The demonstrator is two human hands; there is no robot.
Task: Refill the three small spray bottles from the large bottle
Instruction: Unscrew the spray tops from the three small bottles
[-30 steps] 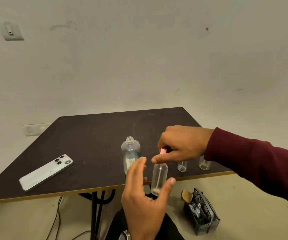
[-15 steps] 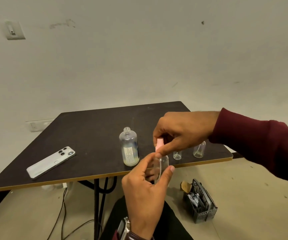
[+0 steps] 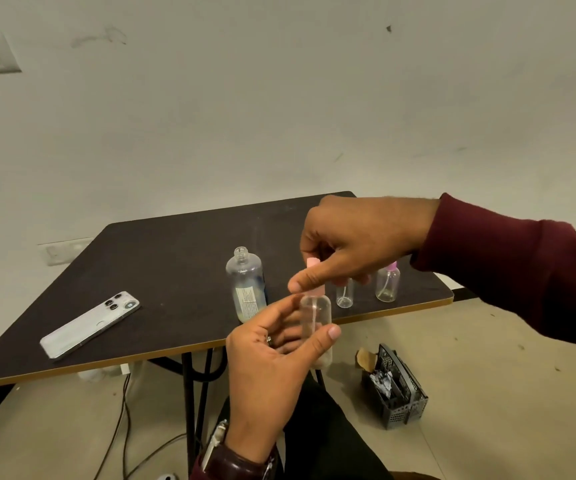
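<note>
A small clear spray bottle (image 3: 315, 317) is held off the table's front edge, my left hand (image 3: 272, 362) wrapped around its body. My right hand (image 3: 356, 244) pinches its pink spray cap (image 3: 313, 264) from above. The large clear bottle (image 3: 246, 285), uncapped and with a little yellowish liquid at the bottom, stands upright on the dark table (image 3: 162, 271) just left of my hands. Two more small spray bottles stand near the table's right front edge: one (image 3: 344, 296) partly hidden by my right hand, one (image 3: 387, 281) with a pink cap.
A white phone (image 3: 90, 324) lies face down on the table's left front. A grey slotted basket (image 3: 397, 389) with scraps sits on the floor to the right. Cables run under the table (image 3: 120, 420). A bare wall stands behind.
My left hand has closed around the small bottle's body. Both hands have lifted the bottle slightly toward me, and the head view has shifted a little.
</note>
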